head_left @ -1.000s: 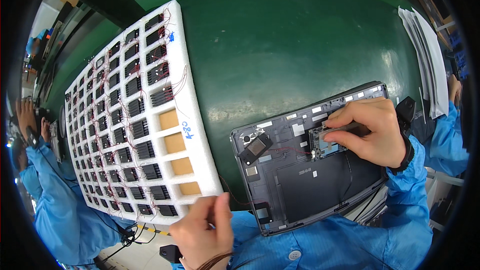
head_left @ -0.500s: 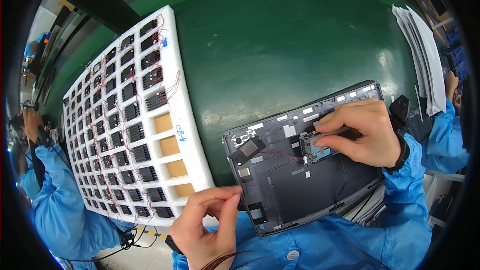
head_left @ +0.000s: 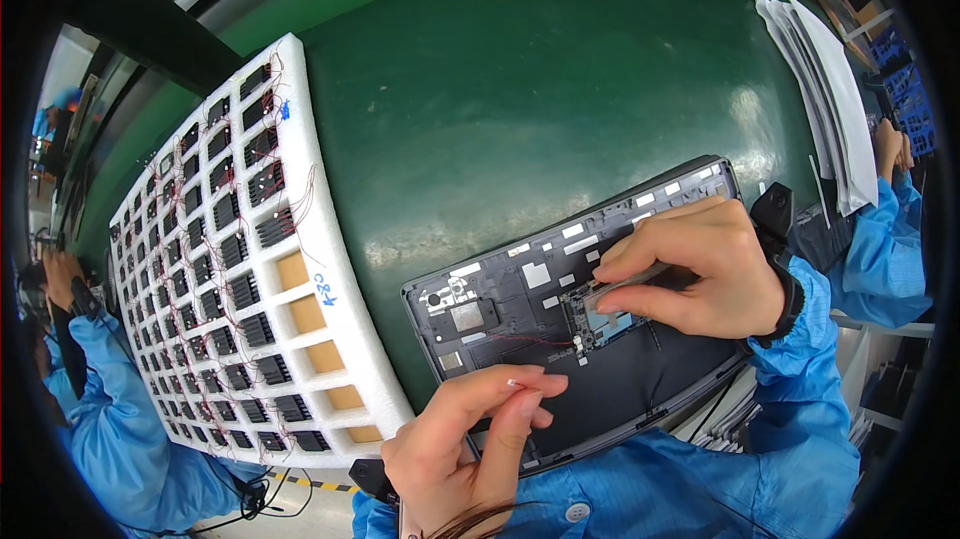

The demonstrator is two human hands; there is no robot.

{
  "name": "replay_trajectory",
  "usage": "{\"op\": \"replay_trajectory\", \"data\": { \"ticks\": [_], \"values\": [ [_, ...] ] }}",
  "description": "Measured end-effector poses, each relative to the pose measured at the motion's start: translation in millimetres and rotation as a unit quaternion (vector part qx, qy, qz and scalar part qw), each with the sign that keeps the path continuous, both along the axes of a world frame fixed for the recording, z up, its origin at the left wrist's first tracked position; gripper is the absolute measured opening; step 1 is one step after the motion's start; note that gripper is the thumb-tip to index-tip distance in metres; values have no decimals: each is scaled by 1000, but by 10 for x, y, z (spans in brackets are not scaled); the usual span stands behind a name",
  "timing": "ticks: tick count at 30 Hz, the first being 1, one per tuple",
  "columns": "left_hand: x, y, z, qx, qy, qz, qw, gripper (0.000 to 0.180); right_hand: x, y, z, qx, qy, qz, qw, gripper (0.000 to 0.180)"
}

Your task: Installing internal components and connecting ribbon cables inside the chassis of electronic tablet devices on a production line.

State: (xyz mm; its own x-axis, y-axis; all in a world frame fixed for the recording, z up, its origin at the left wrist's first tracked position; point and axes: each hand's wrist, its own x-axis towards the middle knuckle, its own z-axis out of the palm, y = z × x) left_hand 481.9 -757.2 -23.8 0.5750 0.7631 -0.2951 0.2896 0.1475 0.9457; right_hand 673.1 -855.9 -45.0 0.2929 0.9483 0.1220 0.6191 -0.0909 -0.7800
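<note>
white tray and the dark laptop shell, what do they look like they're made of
The white tray looks like foam: matte, thick soft-edged walls, pockets cut right through to tan beneath. The dark laptop shell looks like moulded plastic or coated metal, hard to say which: flat matte grey, thin stiff rim, pale stickers on it. The table has a green, slightly glossy surface, perhaps a rubber mat, showing soft reflections.

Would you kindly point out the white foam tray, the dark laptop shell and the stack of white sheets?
white foam tray [head_left: 345, 334], head view, on its bare right rim.
dark laptop shell [head_left: 620, 384], head view, on its dark inner panel.
stack of white sheets [head_left: 825, 99], head view, on the top sheet.
</note>
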Motion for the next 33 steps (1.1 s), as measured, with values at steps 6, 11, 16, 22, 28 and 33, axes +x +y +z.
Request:
{"op": "replay_trajectory", "data": {
  "ticks": [6,11,16,22,28,33],
  "values": [
    [-45,22,-208,100,-44,-111,988,11,27,3,-95,43,-5,12,999,18],
    [10,8,-174,131,-27,-106,985,7,33,1,-120,84,2,17,996,18],
    [36,0,-199,139,-28,-107,984,7,34,-6,-116,79,2,22,997,18],
    [34,-18,-168,130,42,-102,985,7,37,-13,-133,78,3,26,997,18],
    [-6,-25,-382,278,41,-141,949,14,40,0,-117,72,3,32,997,18],
    [-1,0,-456,429,44,-192,882,25,41,-8,-157,74,-8,31,997,18]
  ]
}}
